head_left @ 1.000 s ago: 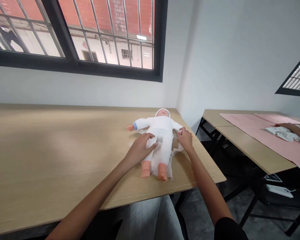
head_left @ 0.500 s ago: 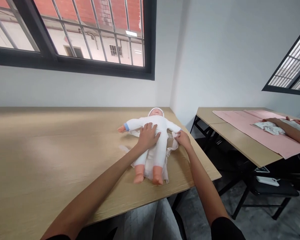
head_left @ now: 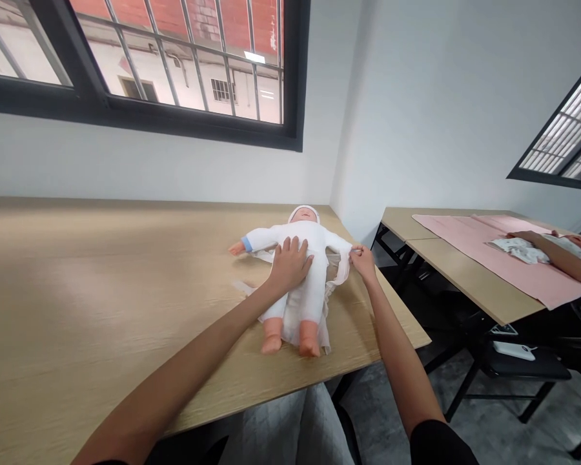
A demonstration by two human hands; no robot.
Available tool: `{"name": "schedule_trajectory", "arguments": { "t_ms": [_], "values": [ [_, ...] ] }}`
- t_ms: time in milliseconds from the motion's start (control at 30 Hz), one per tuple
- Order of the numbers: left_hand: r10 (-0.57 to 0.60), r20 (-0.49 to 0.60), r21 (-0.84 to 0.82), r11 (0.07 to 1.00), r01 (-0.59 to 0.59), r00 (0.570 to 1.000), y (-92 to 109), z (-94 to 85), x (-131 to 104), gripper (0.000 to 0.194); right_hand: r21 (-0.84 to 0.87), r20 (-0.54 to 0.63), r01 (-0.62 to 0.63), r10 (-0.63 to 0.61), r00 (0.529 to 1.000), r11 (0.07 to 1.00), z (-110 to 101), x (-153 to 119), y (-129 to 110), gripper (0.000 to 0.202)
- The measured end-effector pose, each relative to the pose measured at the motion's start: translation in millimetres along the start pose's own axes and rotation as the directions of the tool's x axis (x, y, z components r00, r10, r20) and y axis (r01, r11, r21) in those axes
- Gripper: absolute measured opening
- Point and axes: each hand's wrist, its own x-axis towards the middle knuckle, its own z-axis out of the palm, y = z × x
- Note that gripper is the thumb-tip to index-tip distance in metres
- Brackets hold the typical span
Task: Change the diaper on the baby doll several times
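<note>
A baby doll (head_left: 314, 274) in a white bodysuit and white cap lies on its back on the wooden table (head_left: 126, 278), its bare feet toward me. My left hand (head_left: 289, 263) rests on the doll's belly with fingers spread. At the doll's arm on the right side, my right hand (head_left: 363, 261) is closed in a pinch at the cuff; the doll's hand there is hidden. Thin whitish cloth (head_left: 339, 274) lies under the doll and shows beside its body and between its legs. On the other arm the cuff (head_left: 246, 244) is blue.
To the right, another table (head_left: 445, 255) bears a pink mat (head_left: 503, 268), where a person's hand (head_left: 525, 237) touches another doll in patterned clothes. A black chair (head_left: 527, 365) holding a white object stands below. A barred window is on the wall ahead.
My right hand has moved slightly up and outward at the cuff, and the doll's arm reaches a little farther right. My left hand stays on the belly. The view has shifted slightly.
</note>
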Motion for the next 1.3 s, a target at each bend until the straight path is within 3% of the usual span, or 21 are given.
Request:
{"name": "schedule_trajectory", "arguments": {
  "t_ms": [367, 533, 767, 967, 1133, 1300],
  "values": [
    [0.022, -0.024, 0.005, 1.0, -0.022, 0.999, 0, -1.3, -1, 0.048, 0.023, 0.107, 0.001, -0.003, 0.994, 1.0, 0, -3, 1, 0.028],
    [0.043, -0.022, 0.029, 0.999, -0.043, 0.999, 2, -1.3, -1, 0.046, -0.019, 0.248, -0.048, 0.051, 0.967, 0.999, -5, -7, -4, 0.029],
    [0.04, -0.041, -0.01, 0.999, -0.041, 0.998, 1, -3.3, -1, 0.042, 0.247, 0.244, -0.169, 0.107, 0.964, 0.954, -5, -7, -11, 0.023],
    [0.222, -0.072, -0.333, 0.913, -0.234, 0.972, 22, -15.4, 1, 0.031, 0.474, 0.197, -0.248, 0.173, 0.965, 0.845, -5, -8, -20, 0.017],
    [0.242, 0.101, -0.4, 0.898, -0.183, 0.965, 52, -6.2, 14, 0.026, 0.607, 0.197, -0.266, 0.183, 0.963, 0.749, -2, -11, -26, 0.023],
    [0.162, 0.133, -0.475, 0.876, -0.081, 0.978, 52, 3.7, 28, 0.024, 0.665, 0.204, -0.249, 0.15, 0.967, 0.704, -9, -10, -29, 0.025]
  ]
}}
